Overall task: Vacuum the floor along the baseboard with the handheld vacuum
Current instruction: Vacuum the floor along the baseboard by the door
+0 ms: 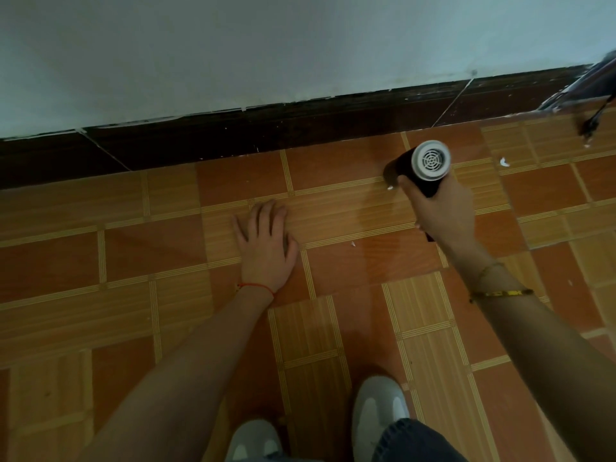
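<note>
The handheld vacuum (420,169) is a black cylinder with a white round grilled end cap facing up, tilted nose-down onto the orange-brown tiled floor (333,211) near the dark brown baseboard (266,135), white scraps (504,161) lying nearby.

floor: orange and tan wood-patterned tiles (350,208), smooth with a faint sheen
baseboard: dark brown glossy tile strip (300,128), paint-flecked
wall: pale matt painted surface (266,45)
vacuum: black matt plastic-looking handheld body with white grille end (430,161)

Right hand (443,215) grips vacuum (423,166) near baseboard (233,138)
</note>
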`<state>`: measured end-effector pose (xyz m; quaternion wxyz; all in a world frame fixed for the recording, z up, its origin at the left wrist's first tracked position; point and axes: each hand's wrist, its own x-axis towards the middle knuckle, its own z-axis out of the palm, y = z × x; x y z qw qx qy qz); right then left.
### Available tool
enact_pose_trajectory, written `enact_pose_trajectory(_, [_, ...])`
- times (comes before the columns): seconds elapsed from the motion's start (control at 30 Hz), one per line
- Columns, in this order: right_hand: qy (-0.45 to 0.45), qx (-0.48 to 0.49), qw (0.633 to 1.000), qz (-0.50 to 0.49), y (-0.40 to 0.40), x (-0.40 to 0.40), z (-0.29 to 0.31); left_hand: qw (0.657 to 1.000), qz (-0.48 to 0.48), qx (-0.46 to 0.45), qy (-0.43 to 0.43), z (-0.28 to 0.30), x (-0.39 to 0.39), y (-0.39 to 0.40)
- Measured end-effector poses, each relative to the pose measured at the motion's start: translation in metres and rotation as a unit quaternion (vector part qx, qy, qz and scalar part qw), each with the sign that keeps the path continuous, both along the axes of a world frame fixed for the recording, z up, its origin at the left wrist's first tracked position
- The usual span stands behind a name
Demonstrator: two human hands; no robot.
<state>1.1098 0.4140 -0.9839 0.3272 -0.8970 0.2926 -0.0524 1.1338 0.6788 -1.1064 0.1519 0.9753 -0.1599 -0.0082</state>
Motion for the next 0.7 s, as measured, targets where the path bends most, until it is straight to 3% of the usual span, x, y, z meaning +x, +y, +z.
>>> enact_pose_trajectory(0.27, [0.016, 0.060, 0.996, 0.058, 0.006, -0.010, 0.000, 1.000, 0.004, -0.008, -0.008, -0.001, 0.000, -0.001])
enact_pose_trajectory(0.47, [0.006, 0.035, 0.999, 0.007, -0.001, -0.015, 0.002, 1.000, 0.004, -0.004, -0.010, -0.001, -0.001, -0.001])
enact_pose_trajectory(0.63, [0.064, 0.095, 0.990, 0.076, -0.010, -0.016, 0.005, 1.000, 0.004, -0.005, -0.011, -0.002, -0.001, -0.001])
enact_pose_trajectory(0.7, [0.062, 0.068, 0.992, 0.083, -0.017, -0.012, 0.007, 1.000, 0.002, -0.007, -0.009, -0.002, -0.001, -0.001])
